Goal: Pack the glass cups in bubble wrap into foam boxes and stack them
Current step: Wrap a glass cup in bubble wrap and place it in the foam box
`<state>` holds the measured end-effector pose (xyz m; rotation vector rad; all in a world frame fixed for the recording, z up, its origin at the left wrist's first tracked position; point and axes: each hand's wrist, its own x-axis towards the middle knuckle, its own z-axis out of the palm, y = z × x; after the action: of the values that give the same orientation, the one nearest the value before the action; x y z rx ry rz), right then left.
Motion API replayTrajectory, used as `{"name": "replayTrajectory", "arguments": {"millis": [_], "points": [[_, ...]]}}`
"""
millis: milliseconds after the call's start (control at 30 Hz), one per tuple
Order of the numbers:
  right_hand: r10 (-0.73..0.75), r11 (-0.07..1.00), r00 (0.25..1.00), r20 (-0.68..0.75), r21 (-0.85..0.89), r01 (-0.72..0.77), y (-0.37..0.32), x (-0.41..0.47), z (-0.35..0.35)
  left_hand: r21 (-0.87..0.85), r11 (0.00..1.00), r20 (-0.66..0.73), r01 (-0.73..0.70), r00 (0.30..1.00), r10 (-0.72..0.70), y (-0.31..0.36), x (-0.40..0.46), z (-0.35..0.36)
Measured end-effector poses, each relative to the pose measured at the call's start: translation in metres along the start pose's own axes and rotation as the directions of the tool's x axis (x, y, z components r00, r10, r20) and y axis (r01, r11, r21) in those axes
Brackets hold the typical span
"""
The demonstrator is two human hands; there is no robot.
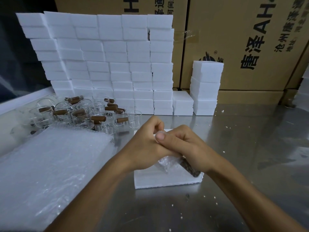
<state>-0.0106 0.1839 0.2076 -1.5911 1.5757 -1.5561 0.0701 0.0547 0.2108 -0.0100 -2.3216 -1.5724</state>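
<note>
Both hands worked over open foam box (167, 180) at near centre of steel table (250, 148). Left hand (145, 146) and right hand (185, 148) curled tight round bubble-wrapped cup (164, 163), dark handle (190, 166) poking out right. Best to tuck loose wrap under before seating cup (glass, so no forcing). Bubble-wrap sheets (50, 164) lay left, crinkly, translucent. Bare cups (80, 113) clustered far left. Blocky white foam stack (107, 64) behind.

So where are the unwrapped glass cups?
The glass cups cluster at the left of the table, in front of the foam box wall and behind the bubble wrap stack.
</note>
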Motion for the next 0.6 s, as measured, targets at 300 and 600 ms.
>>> {"name": "replayTrajectory", "arguments": {"millis": [300, 600], "points": [[-0.085, 0.939, 0.959, -0.269, -0.344, -0.013, 0.008, 0.002, 0.006, -0.351, 0.900, -0.250, 0.258, 0.900, -0.356, -0.007, 0.006, -0.015], [0.138, 0.990, 0.956, -0.259, 0.037, -0.133, -0.005, -0.001, -0.009, -0.602, 0.761, 0.037, 0.241, 0.961, -0.274, 0.002, 0.003, -0.028]]}}
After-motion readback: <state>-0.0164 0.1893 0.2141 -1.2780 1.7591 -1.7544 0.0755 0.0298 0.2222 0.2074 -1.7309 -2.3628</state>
